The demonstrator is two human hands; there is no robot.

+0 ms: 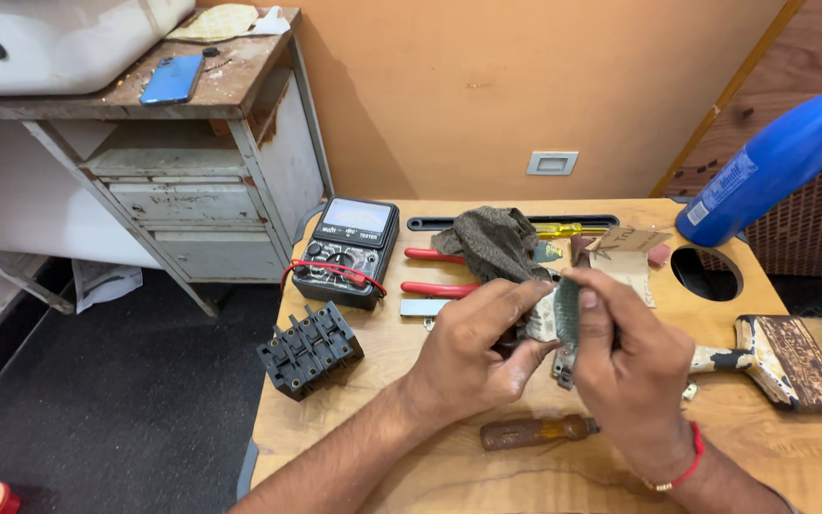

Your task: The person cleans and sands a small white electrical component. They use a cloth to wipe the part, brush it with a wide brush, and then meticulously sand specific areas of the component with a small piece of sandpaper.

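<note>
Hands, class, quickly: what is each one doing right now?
Left hand: closed on a dark cloth.
Right hand: closed, pinching a small grey metal part at the cloth.

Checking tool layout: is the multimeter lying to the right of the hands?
No, the multimeter lies at the table's far left, left of both the left hand and the right hand.

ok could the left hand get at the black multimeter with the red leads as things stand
Probably yes. The black multimeter with red leads sits on bare wood up and left of the left hand, nothing between; but that hand is busy with the small grey metal piece and grey cloth.
</note>
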